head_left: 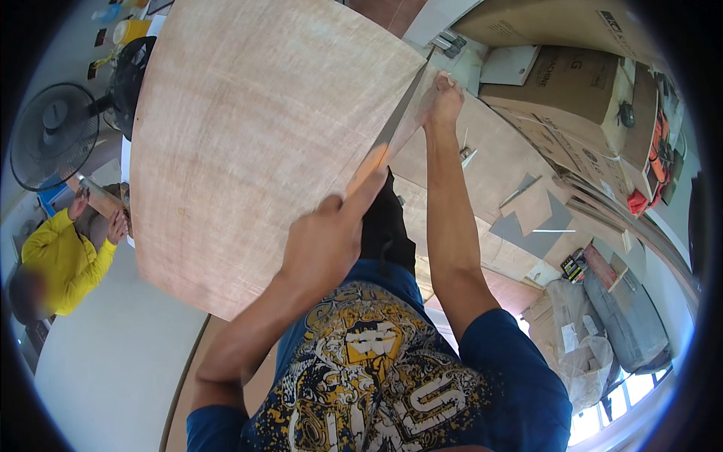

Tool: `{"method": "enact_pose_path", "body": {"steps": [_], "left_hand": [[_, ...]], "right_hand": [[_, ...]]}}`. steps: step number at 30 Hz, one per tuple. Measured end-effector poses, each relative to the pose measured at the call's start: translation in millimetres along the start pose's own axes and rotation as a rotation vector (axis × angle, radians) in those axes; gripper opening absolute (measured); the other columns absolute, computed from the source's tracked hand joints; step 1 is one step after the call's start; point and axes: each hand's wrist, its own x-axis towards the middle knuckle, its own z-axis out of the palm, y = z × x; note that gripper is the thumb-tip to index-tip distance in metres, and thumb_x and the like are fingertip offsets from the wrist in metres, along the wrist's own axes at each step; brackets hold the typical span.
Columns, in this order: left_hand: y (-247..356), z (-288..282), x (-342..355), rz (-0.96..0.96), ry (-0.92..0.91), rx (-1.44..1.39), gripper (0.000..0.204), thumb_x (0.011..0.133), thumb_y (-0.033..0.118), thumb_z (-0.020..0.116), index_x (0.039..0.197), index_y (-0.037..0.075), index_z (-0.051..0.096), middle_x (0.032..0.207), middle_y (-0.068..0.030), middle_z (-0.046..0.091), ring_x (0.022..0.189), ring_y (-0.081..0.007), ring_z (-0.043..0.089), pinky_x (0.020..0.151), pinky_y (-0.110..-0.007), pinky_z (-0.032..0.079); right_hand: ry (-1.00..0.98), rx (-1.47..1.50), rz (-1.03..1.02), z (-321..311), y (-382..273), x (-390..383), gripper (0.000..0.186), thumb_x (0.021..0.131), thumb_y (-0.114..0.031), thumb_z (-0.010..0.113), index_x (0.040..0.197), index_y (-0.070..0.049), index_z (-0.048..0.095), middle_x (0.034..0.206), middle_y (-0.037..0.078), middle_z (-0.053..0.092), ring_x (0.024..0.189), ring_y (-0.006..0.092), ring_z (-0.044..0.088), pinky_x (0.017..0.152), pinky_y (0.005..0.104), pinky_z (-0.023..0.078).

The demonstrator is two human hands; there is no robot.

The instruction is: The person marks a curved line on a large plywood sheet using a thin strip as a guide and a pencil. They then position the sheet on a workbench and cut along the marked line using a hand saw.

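The left hand (320, 237) was closed around the handle of a saw (398, 119), its index finger laid forward along the orange part, and the grey blade slanted up and away to the right of that fist. The saw lay along the right edge of a broad plywood sheet (241, 151), between it and a narrow wooden strip (411, 124); whether the strip and the sheet were joined could not be told. The right hand (443, 102) gripped the far end of the strip, its fingers curled in and the thumb uppermost, near the tip of the blade. The sheet took up most of the space in front of the person, who wore a printed blue shirt (369, 354). To the left of the sheet stood a black fan (56, 128), and below it a co-worker in yellow (71, 260) had both hands on a piece of wood (104, 200). Nearer the person, at lower left, spread a white surface (120, 369). On the right, grey offcuts (538, 233) lay on the pale boards (501, 169), large cardboard boxes (576, 87) stood beyond them, and a grey wrapped bundle (625, 313) leaned farther down, beside clear plastic (576, 331)
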Motion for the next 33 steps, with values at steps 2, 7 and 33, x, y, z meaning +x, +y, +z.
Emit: {"method": "enact_pose_path", "body": {"steps": [2, 7, 33], "left_hand": [[0, -1, -4, 0.004, -0.005, 0.056, 0.066, 0.086, 0.0, 0.06, 0.148, 0.021, 0.047, 0.078, -0.0178, 0.063, 0.071, -0.0373, 0.066, 0.067, -0.048, 0.053], [-17, 43, 117, 0.19, 0.198, 0.029, 0.066, 0.085, 0.0, 0.059, 0.147, 0.019, 0.048, 0.078, -0.0166, 0.065, 0.072, -0.037, 0.066, 0.067, -0.049, 0.052], [-11, 4, 4, 0.014, 0.035, 0.01, 0.061, 0.091, 0.001, 0.054, 0.148, 0.021, 0.048, 0.079, -0.018, 0.065, 0.074, -0.0387, 0.066, 0.069, -0.049, 0.053]], "right_hand": [[-0.009, 0.008, 0.013, 0, -3, -1, 0.019, 0.1, -0.015, 0.06, 0.107, 0.003, 0.057, 0.1, 0.012, 0.065, 0.087, 0.0227, 0.064, 0.078, 0.0402, 0.054], [-0.015, -0.006, 0.049, 3, -5, -5, 0.013, 0.099, -0.013, 0.061, 0.103, 0.0, 0.058, 0.096, 0.01, 0.064, 0.084, 0.0215, 0.063, 0.076, 0.039, 0.052], [0.045, -0.027, 0.058, 3, -7, -4, 0.015, 0.098, -0.017, 0.065, 0.098, -0.003, 0.058, 0.097, 0.007, 0.063, 0.088, 0.0209, 0.06, 0.08, 0.0379, 0.051]]}}
